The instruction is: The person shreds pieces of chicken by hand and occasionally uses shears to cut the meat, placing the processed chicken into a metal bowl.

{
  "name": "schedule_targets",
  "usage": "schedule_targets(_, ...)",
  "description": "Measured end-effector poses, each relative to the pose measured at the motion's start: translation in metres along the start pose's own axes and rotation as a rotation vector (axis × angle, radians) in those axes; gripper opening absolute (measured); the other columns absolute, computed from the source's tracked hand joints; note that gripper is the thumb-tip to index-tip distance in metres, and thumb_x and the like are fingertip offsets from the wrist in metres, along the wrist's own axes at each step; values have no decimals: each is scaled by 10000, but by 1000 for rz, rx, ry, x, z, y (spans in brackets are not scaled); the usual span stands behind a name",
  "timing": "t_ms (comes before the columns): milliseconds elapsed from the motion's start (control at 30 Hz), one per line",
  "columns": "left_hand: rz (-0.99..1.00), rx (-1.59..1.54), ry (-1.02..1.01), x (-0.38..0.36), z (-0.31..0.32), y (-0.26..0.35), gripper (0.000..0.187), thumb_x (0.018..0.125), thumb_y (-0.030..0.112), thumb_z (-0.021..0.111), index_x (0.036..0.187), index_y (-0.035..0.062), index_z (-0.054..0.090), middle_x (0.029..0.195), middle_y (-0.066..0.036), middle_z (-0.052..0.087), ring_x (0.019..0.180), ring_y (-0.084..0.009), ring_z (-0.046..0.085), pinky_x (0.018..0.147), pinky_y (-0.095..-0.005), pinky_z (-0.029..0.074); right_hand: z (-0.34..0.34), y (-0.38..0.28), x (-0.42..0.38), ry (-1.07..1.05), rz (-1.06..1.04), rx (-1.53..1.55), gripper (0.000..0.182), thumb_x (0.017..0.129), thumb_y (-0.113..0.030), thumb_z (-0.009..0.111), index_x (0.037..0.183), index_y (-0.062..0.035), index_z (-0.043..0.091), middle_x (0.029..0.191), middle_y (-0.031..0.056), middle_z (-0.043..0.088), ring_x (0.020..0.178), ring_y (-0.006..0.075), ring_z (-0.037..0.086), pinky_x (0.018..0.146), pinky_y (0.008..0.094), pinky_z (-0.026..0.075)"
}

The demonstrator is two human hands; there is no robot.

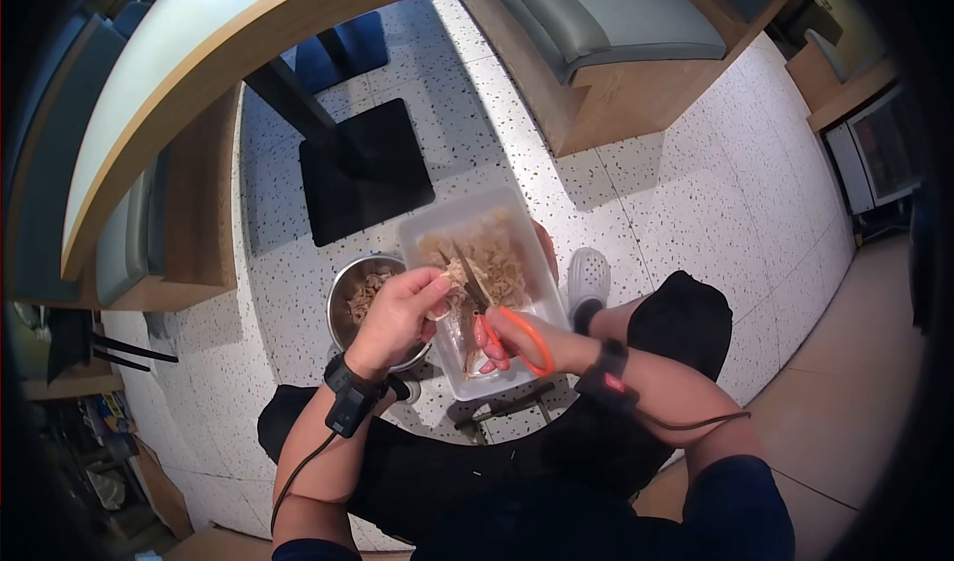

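Observation:
My right hand (502, 340) grips a pair of scissors (540, 340) by their orange handles, the blades pointing away from me and standing apart. Pinched between the fingers of my left hand (402, 308) is a pale, shaggy piece of food (458, 272), which lies right at the blades. Both hands work over a white plastic tub (405, 233) holding many pale tan food pieces (505, 253), heaped toward its far end. Beside it on the left, a round metal bowl (335, 311) contains brownish cut pieces (360, 303), partly hidden behind my left hand and wrist.
A curved table (149, 94) rises at upper left, its post on a black base plate (366, 168). Cushioned bench seats (636, 44) stand at the back. A grey clog (589, 279) is right of the tub on the speckled floor (636, 233). Cables trail from both wrist devices.

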State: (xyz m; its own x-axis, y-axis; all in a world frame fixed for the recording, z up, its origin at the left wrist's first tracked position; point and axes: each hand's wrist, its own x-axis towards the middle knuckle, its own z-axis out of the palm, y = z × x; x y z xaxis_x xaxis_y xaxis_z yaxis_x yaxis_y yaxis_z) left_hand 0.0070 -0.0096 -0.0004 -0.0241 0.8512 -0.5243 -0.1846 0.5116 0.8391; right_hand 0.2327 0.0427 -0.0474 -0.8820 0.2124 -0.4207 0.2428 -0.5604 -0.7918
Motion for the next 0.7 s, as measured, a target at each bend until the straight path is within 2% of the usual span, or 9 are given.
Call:
schedule_targets(67,-30,-112,-70,1,-7,0,218,1054,230,567,981,44,653,745,19,543,536,-68,460,488,-218,388,2,-1,0,-38,-97,83,616,1080,-601,284,966,-45,522,685,11,462,614,120,501,823,332,565)
schedule_targets(300,-32,-128,-119,-3,-9,4,205,1046,213,574,966,44,657,728,20,535,533,-64,448,476,-219,366,2,-3,-1,-52,-63,81,602,1086,-588,269,910,-66,513,668,9,453,577,124,490,827,368,579)
schedule_targets(400,-36,-139,-145,-5,-11,6,201,1043,209,577,962,45,660,724,21,530,532,-62,442,470,-218,356,1,-4,-3,-58,-28,24,621,1080,-603,266,867,-71,506,643,8,451,530,115,472,770,372,603)
schedule_targets(467,-28,-120,-110,-6,-11,10,225,1045,214,571,894,66,646,721,45,500,553,-39,417,478,-208,345,3,-7,-6,32,9,-101,658,1062,-635,285,788,-74,493,616,7,450,499,107,505,639,337,614)
schedule_targets(500,-27,-122,-109,-6,-12,11,225,1045,214,571,894,66,646,721,45,500,553,-39,417,478,-208,345,5,-11,-8,31,11,-102,658,1062,-635,285,788,-74,493,616,7,450,499,107,505,639,337,614)
schedule_targets(567,-40,-129,-81,-6,-15,13,228,1040,215,575,883,65,646,717,46,497,551,-38,415,475,-209,342,9,-20,-11,99,62,-233,607,1095,-542,288,728,-85,447,620,-7,428,496,100,525,573,279,590)
schedule_targets(700,-46,-110,-88,-5,-17,12,230,1038,216,578,879,64,643,715,44,498,550,-38,415,472,-211,340,11,-23,-10,129,125,-270,615,1093,-546,296,711,-88,445,612,-6,437,507,103,565,563,273,590)
